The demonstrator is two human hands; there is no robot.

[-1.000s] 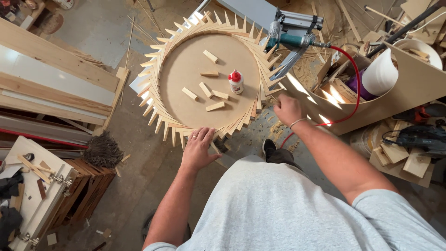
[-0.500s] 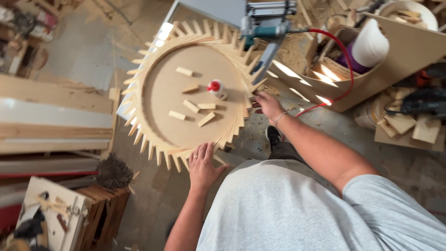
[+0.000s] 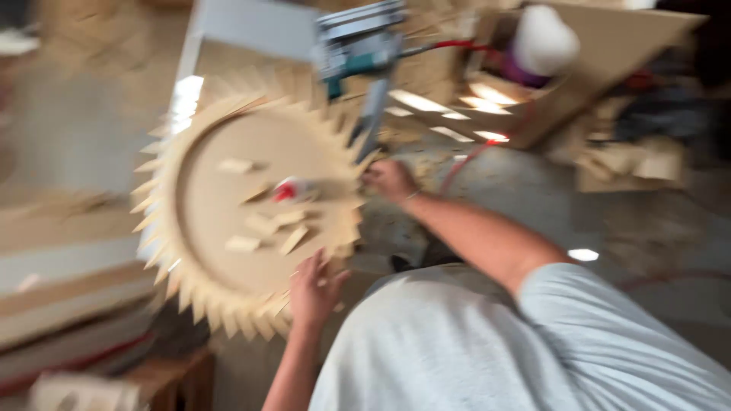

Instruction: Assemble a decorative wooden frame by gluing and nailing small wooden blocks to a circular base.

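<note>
While the head view is blurred, I see my left hand spread flat on the toothed wooden disc at its near rim; right hand grips its far edge. Loose blocks and glue bottle could slide off if it tilts.

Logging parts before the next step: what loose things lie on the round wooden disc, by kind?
Small loose pale wooden blocks: 5, as far as the blur shows
Small white glue bottle with red cap: 1
Total: 6
</note>
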